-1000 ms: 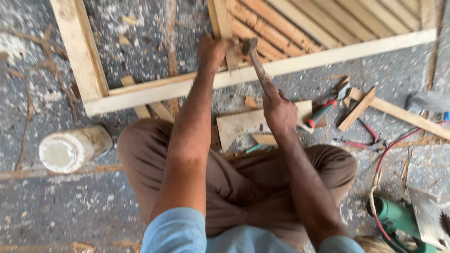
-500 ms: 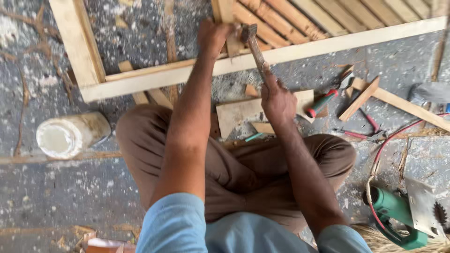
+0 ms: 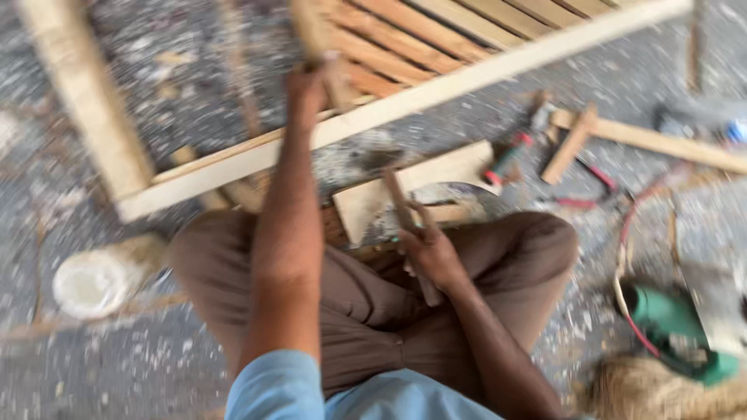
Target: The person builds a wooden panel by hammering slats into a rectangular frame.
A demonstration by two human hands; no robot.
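I see my left hand with its fingers clamped on the wooden frame lying on the floor, while my right hand grips a hammer drawn back over my lap (blurred). By my judgement, nailing remains unfinished.

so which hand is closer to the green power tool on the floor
Right. The right hand grips a hammer handle over the lap, toward the green power tool. The left hand is up at the wooden frame, farther away.
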